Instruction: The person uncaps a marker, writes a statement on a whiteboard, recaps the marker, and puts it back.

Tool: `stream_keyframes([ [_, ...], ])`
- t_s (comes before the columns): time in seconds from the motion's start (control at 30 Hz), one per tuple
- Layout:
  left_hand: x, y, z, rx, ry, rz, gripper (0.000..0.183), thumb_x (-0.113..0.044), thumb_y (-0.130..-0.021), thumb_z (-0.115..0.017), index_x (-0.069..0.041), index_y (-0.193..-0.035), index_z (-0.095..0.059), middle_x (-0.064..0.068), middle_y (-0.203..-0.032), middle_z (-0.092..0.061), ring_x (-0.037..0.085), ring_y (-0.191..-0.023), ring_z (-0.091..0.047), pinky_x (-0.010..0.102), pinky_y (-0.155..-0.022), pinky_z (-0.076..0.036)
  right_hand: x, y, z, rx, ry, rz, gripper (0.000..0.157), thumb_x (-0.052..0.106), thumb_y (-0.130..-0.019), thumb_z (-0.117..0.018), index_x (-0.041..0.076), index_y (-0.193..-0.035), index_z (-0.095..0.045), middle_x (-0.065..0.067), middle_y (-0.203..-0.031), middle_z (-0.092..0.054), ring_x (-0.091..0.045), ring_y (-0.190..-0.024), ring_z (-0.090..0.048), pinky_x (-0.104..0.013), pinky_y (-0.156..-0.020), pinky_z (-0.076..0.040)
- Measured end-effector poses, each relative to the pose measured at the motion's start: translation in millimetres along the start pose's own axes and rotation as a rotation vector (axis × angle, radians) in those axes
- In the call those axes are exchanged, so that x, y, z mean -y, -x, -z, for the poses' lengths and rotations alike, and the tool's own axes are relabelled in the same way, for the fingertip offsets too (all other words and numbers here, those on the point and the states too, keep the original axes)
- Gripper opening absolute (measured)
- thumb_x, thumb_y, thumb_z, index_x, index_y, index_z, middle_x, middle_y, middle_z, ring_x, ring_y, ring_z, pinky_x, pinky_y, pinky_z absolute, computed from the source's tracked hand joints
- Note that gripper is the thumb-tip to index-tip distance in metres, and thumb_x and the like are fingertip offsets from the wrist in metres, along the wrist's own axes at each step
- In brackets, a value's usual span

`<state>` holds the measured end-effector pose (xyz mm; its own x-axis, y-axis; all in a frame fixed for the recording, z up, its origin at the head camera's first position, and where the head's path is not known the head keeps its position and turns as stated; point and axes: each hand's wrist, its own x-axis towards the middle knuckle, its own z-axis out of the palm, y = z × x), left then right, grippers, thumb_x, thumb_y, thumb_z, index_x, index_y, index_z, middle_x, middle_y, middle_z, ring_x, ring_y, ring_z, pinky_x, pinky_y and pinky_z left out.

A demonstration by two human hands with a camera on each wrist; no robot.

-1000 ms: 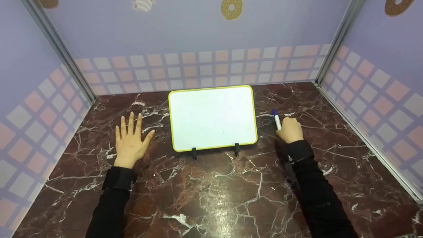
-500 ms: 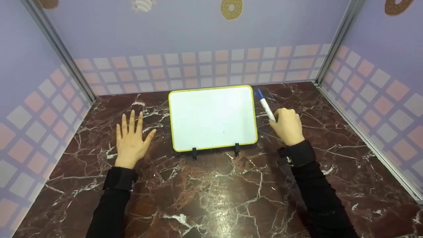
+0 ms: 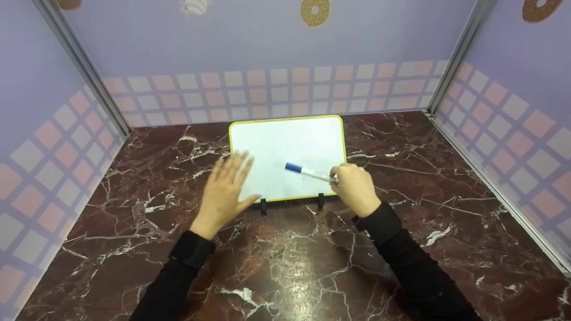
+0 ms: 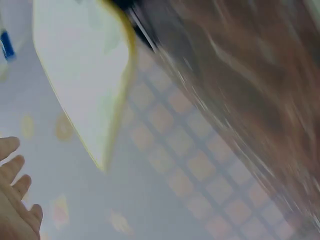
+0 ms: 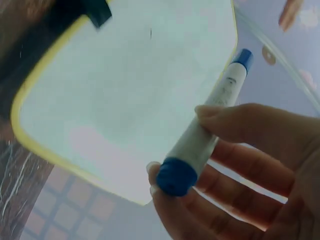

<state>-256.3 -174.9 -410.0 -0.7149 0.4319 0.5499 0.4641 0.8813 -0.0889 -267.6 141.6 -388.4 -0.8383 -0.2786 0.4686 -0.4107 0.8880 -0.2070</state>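
Note:
A whiteboard marker (image 3: 312,173) with a white barrel and blue cap points leftward in front of the whiteboard (image 3: 276,147). My right hand (image 3: 357,189) pinches it near its rear end, between thumb and fingers. The right wrist view has the marker (image 5: 212,110) slanting across, thumb (image 5: 235,120) on one side and fingers behind. With fingers spread and fairly straight, my left hand (image 3: 225,189) overlaps the board's left edge and holds nothing. At the left border of the left wrist view, its fingers (image 4: 15,172) show apart from the board.
Two black feet (image 3: 263,207) support the yellow-rimmed board, which bears a tiny dark mark. Beneath it spreads a dark red marbled table (image 3: 294,276). Lilac panels with checks and printed treats (image 3: 315,12) enclose the back and both sides.
My right hand has carried the marker left from beside the board to in front of it. My left hand has lifted off the table and moved right to the board's left edge.

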Motion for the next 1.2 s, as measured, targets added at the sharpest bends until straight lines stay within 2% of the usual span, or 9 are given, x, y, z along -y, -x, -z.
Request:
stream_keyframes([
  [0.1, -18.0, 0.5, -5.4, -0.071, 0.043, -0.105, 0.078, -0.045, -0.083, -0.074, -0.008, -0.146, -0.047, 0.011, -0.146, -0.053, 0.028, -0.132, -0.052, 0.046, -0.112, -0.042, 14, 5, -8.1, 0.031, 0.006, 0.062, 0.008, 0.004, -0.076, -0.079, 0.005, -0.084, -0.075, -0.009, -0.075, -0.068, -0.032, -0.066, -0.067, -0.046, -0.057, -0.058],
  [0.2, -28.8, 3.3, -10.4, -0.124, 0.095, -0.171, 0.063, -0.037, -0.079, -0.081, -0.009, -0.133, -0.062, 0.008, -0.124, -0.068, 0.025, -0.113, -0.065, 0.040, -0.097, -0.054, 26, 11, -13.1, 0.054, -0.003, 0.130, 0.008, 0.003, -0.075, -0.080, 0.005, -0.081, -0.074, -0.008, -0.074, -0.068, -0.029, -0.065, -0.066, -0.044, -0.058, -0.057],
  [0.3, -34.0, 6.1, -12.6, -0.146, 0.126, -0.210, 0.045, -0.029, -0.076, -0.085, -0.011, -0.116, -0.072, 0.004, -0.105, -0.074, 0.020, -0.097, -0.069, 0.035, -0.085, -0.058, 35, 17, -15.7, 0.062, -0.022, 0.186, 0.007, 0.005, -0.077, -0.079, 0.006, -0.080, -0.073, -0.009, -0.072, -0.068, -0.028, -0.064, -0.066, -0.043, -0.058, -0.056],
  [0.4, -35.9, 6.8, -12.7, -0.155, 0.141, -0.232, 0.032, -0.023, -0.076, -0.086, -0.011, -0.103, -0.075, 0.001, -0.096, -0.075, 0.018, -0.087, -0.070, 0.032, -0.078, -0.059, 39, 20, -16.2, 0.055, -0.032, 0.211, 0.007, 0.006, -0.079, -0.080, 0.006, -0.080, -0.072, -0.009, -0.072, -0.069, -0.028, -0.064, -0.066, -0.044, -0.058, -0.056],
  [0.53, -36.4, 6.4, -11.7, -0.146, 0.158, -0.241, 0.026, -0.020, -0.076, -0.085, -0.011, -0.097, -0.074, 0.002, -0.092, -0.075, 0.018, -0.084, -0.070, 0.031, -0.077, -0.058, 41, 22, -15.7, 0.037, -0.033, 0.222, 0.009, 0.007, -0.079, -0.080, 0.007, -0.080, -0.072, -0.009, -0.072, -0.069, -0.028, -0.064, -0.067, -0.044, -0.057, -0.056],
  [0.7, -36.2, 6.3, -10.0, -0.123, 0.175, -0.235, 0.024, -0.019, -0.078, -0.083, -0.009, -0.097, -0.073, 0.004, -0.092, -0.074, 0.020, -0.085, -0.070, 0.033, -0.078, -0.058, 40, 21, -16.6, 0.040, -0.035, 0.231, 0.009, 0.007, -0.078, -0.080, 0.008, -0.081, -0.072, -0.007, -0.073, -0.070, -0.029, -0.066, -0.068, -0.044, -0.058, -0.057],
  [0.9, -34.6, 6.3, -10.6, -0.129, 0.211, -0.229, 0.021, -0.017, -0.080, -0.081, -0.007, -0.096, -0.073, 0.004, -0.091, -0.075, 0.020, -0.083, -0.069, 0.033, -0.077, -0.058, 39, 19, -18.9, 0.037, -0.017, 0.252, 0.009, 0.007, -0.078, -0.081, 0.008, -0.080, -0.071, -0.006, -0.073, -0.070, -0.028, -0.065, -0.068, -0.043, -0.057, -0.057],
  [1.2, -34.0, 7.6, -10.6, -0.121, 0.239, -0.212, 0.017, -0.017, -0.084, -0.077, -0.006, -0.098, -0.074, 0.004, -0.091, -0.074, 0.020, -0.083, -0.069, 0.034, -0.077, -0.058, 39, 18, -21.7, -0.012, 0.005, 0.292, 0.013, 0.012, -0.080, -0.080, 0.009, -0.077, -0.068, -0.004, -0.071, -0.069, -0.026, -0.063, -0.068, -0.040, -0.055, -0.057],
])
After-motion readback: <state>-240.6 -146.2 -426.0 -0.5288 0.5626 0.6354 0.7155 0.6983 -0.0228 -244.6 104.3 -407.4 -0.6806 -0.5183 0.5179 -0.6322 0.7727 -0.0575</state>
